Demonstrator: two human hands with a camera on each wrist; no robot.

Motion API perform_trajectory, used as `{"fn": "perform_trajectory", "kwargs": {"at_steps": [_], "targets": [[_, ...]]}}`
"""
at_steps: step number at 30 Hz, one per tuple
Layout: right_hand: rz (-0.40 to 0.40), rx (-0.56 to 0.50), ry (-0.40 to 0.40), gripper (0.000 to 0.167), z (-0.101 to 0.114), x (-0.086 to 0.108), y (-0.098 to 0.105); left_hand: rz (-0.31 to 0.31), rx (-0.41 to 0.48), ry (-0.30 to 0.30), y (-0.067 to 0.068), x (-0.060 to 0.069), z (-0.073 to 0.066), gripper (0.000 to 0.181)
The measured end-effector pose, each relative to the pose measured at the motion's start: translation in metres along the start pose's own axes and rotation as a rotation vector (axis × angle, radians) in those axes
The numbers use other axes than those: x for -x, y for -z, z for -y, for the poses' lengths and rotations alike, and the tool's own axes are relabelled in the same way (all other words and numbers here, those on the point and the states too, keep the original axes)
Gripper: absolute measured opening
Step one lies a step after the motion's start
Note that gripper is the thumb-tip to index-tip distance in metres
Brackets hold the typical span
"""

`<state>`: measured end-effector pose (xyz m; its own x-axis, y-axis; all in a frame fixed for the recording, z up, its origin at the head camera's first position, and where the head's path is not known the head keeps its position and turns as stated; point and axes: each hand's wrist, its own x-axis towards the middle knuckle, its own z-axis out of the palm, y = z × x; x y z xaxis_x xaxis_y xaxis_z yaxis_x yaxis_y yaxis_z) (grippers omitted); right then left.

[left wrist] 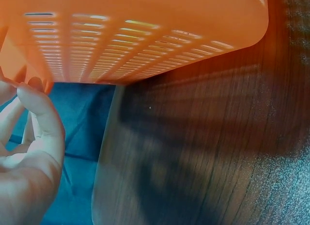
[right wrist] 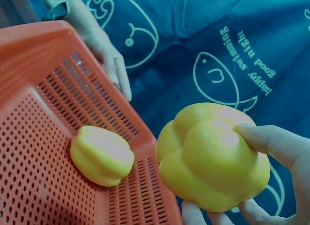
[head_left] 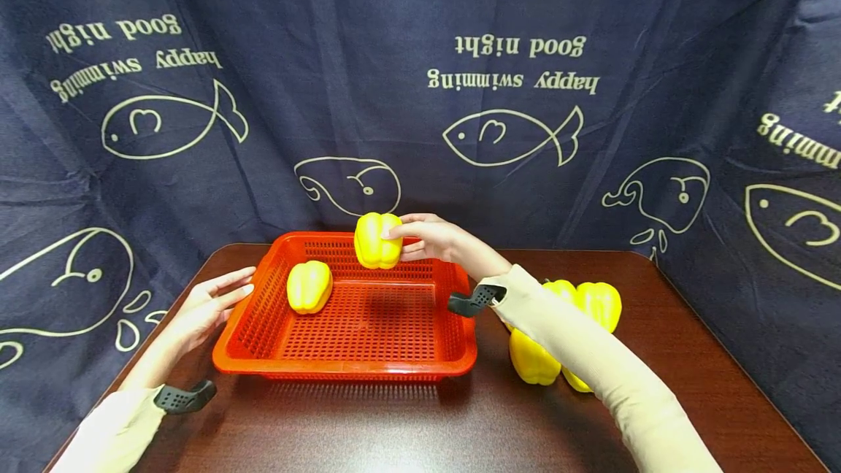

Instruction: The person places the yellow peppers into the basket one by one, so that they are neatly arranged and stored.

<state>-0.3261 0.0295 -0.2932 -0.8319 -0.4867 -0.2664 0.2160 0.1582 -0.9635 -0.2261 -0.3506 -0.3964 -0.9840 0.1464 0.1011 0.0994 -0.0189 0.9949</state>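
My right hand point(head_left: 430, 236) holds a yellow bell pepper point(head_left: 377, 241) above the back of a red plastic basket point(head_left: 344, 367). In the right wrist view, the thumb presses one side of this pepper point(right wrist: 213, 157) and the fingers lie beneath it. A second yellow bell pepper point(head_left: 309, 287) rests inside the basket, towards its left side. At the basket's left rim is my left hand point(head_left: 206, 305); the left wrist view has its thumb and fingertips point(left wrist: 36, 96) at the rim's lip, seemingly pinching it lightly.
Several more yellow bell peppers point(head_left: 535, 360) lie on the brown table point(head_left: 328, 429) right of the basket, partly hidden by my right forearm. A dark blue cloth point(head_left: 407, 101) with fish drawings hangs behind and beside the table. Each wrist wears a black band.
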Motion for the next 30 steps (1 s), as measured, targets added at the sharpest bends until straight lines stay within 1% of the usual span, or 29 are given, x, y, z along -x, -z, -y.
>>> {"fn": "perform_trajectory", "kwargs": {"at_steps": [2, 5, 6, 9, 12, 13, 16, 20, 25, 30], "targets": [[-0.010, -0.007, -0.002, 0.050, -0.001, -0.004, -0.003, 0.003, 0.012, -0.011, 0.001, -0.001, 0.002, 0.036], [-0.028, -0.018, -0.008, 0.049, -0.002, -0.010, -0.009, 0.010, -0.012, -0.019, 0.004, -0.002, 0.004, 0.034], [-0.033, -0.026, -0.012, 0.049, -0.003, -0.012, -0.011, 0.020, -0.006, -0.026, 0.005, -0.002, 0.006, 0.035], [-0.049, -0.039, -0.028, 0.049, -0.006, -0.018, -0.015, 0.008, -0.064, -0.009, 0.006, -0.002, 0.006, 0.033], [-0.063, -0.041, -0.036, 0.051, -0.010, -0.024, -0.020, -0.005, -0.071, -0.001, 0.005, -0.001, 0.005, 0.036], [-0.067, -0.038, -0.036, 0.052, -0.011, -0.026, -0.021, -0.017, -0.086, 0.011, 0.004, -0.001, 0.003, 0.035], [-0.068, -0.033, -0.029, 0.051, -0.014, -0.032, -0.025, -0.011, -0.033, 0.009, 0.002, -0.001, 0.001, 0.037], [-0.068, -0.028, -0.035, 0.051, -0.019, -0.038, -0.032, -0.003, 0.005, 0.011, 0.002, 0.000, 0.001, 0.038], [-0.075, -0.017, -0.051, 0.055, -0.026, -0.043, -0.039, -0.001, 0.013, 0.000, 0.002, 0.000, 0.002, 0.038], [-0.074, -0.007, -0.051, 0.053, -0.035, -0.049, -0.045, 0.001, 0.012, -0.002, 0.003, -0.001, 0.003, 0.038]]}}
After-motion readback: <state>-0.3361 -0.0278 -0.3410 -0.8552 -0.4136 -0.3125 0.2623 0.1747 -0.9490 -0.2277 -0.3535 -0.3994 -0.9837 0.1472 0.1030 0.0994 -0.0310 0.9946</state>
